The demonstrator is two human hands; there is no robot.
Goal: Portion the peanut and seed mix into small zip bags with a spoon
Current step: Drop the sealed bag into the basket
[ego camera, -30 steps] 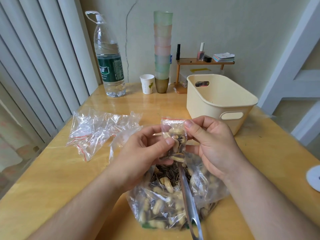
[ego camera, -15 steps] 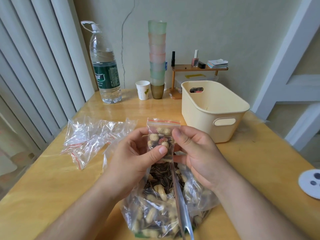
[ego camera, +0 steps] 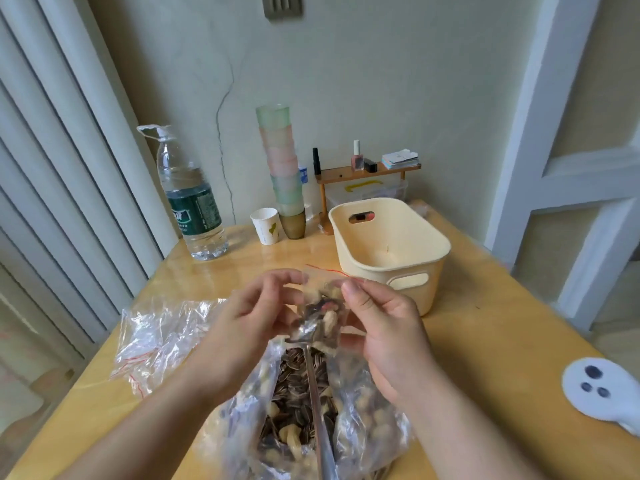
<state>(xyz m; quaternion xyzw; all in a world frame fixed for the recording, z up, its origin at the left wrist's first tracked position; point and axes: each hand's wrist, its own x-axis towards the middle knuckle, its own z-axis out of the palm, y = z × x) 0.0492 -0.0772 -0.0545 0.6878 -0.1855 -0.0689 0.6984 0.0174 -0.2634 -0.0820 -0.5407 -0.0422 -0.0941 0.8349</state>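
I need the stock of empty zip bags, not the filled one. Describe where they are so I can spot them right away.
Start at the big water bottle at the table's far left. Come toward the near edge along that side to a crumpled heap of clear plastic, the empty zip bags, lying beside the left hand. Unlike the large bag of mix in the middle, they are flat, hold nothing and show thin red strips.

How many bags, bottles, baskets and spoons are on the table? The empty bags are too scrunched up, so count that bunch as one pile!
Small zip bag with mix, held by the left hand and right hand: 1
Big bag of mix: 1
Pile of empty bags: 1
Water bottle: 1
Cream basket: 1
Spoon: 1
Total: 6
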